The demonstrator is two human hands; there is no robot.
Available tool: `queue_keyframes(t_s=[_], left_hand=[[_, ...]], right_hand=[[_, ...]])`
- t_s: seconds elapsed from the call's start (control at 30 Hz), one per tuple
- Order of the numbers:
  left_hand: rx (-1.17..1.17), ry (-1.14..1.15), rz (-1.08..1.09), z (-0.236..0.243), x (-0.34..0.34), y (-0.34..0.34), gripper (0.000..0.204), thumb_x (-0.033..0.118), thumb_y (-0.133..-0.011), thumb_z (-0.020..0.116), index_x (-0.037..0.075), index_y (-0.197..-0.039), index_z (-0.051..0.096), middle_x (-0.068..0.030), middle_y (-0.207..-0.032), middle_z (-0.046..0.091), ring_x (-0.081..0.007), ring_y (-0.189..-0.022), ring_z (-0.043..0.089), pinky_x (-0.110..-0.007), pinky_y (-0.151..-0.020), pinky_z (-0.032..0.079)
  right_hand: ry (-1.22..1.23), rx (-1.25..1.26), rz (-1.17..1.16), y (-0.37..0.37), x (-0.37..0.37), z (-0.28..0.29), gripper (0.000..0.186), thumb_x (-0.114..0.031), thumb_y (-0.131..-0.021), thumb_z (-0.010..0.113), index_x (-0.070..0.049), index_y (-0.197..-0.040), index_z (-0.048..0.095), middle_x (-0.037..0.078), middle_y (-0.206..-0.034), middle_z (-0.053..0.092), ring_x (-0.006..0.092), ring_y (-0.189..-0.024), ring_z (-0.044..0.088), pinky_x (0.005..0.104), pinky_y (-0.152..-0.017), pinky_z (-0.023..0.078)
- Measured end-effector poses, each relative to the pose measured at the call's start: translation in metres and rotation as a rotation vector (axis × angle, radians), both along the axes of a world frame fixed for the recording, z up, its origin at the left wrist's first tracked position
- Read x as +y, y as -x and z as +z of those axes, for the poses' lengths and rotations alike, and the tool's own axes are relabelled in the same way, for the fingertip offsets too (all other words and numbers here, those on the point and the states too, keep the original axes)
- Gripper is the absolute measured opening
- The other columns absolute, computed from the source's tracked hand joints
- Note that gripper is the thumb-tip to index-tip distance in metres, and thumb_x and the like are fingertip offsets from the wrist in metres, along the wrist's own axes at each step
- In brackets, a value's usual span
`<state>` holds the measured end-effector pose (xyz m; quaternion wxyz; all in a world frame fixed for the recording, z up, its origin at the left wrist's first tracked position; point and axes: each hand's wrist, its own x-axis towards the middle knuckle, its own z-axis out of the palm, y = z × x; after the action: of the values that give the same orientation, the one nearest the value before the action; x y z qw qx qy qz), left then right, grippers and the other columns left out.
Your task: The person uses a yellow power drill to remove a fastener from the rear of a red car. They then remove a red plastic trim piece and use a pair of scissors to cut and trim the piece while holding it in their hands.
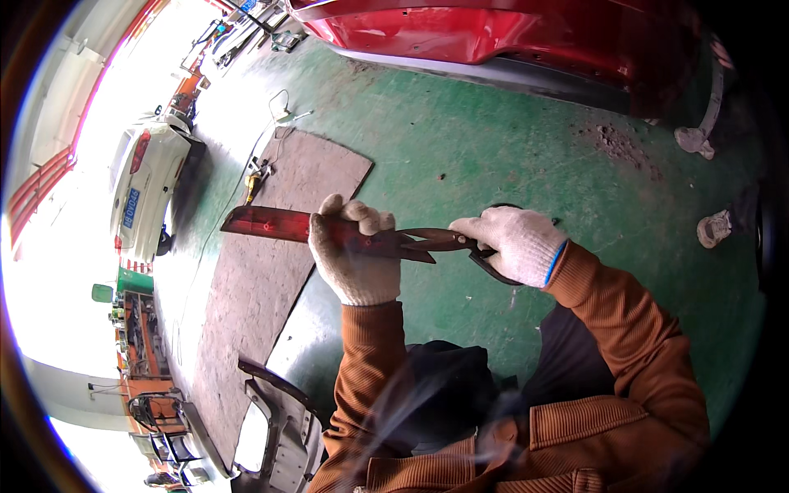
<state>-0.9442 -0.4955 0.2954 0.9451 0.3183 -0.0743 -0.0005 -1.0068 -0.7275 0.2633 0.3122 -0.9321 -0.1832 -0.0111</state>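
My left hand (pixel 349 259), in a white work glove, is closed around a long, narrow, dark red translucent strip (pixel 267 223) that looks like a car lamp lens. The strip lies roughly level, its far end sticking out to the left of my fist. In my right hand (pixel 522 246), also gloved, is a pair of scissors (pixel 444 239) with dark handles, gripped by the fingers. The blades are parted and reach the strip's right end beside my left hand. Whether they touch it I cannot tell.
A grey-brown board (pixel 255 271) lies on the green floor (pixel 460 164) with a yellow-and-black power tool (pixel 256 177) at its far edge. A red car body (pixel 444 33) stands ahead, a white car (pixel 144 185) at left. A grey panel (pixel 288 435) is at lower left.
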Motion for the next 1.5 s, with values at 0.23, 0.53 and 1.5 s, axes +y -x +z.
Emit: queue_keyframes(t_s=[0.23,0.53,1.5], left_hand=[[0.105,0.110,0.019,0.003,-0.013,0.002,0.040,0.046,-0.106,0.061,0.007,-0.108,0.062,-0.0075,-0.090,0.062,-0.0235,-0.083,0.063,-0.044,-0.088,0.054],[0.020,0.095,0.032,-0.004,0.002,0.003,0.038,0.044,-0.103,0.067,0.007,-0.112,0.065,-0.0069,-0.093,0.066,-0.0221,-0.082,0.063,-0.042,-0.092,0.054],[0.002,0.070,0.130,-0.004,0.005,-0.004,0.038,0.045,-0.108,0.056,0.009,-0.110,0.065,-0.0066,-0.090,0.067,-0.0179,-0.073,0.057,-0.038,-0.075,0.048]], right_hand=[[-0.062,-0.008,-0.091,0.003,0.009,-0.021,0.043,-0.019,-0.097,0.072,-0.021,-0.139,0.065,0.017,-0.101,0.071,0.0377,-0.092,0.072,0.0444,-0.083,0.060],[-0.027,0.051,-0.055,-0.003,0.015,-0.006,0.036,-0.023,-0.102,0.068,-0.018,-0.137,0.066,0.015,-0.103,0.076,0.0355,-0.089,0.074,0.0461,-0.077,0.059],[0.048,0.059,0.015,-0.007,-0.002,-0.020,0.048,-0.019,-0.096,0.073,-0.020,-0.143,0.063,0.013,-0.109,0.074,0.0346,-0.104,0.071,0.0445,-0.091,0.060]])
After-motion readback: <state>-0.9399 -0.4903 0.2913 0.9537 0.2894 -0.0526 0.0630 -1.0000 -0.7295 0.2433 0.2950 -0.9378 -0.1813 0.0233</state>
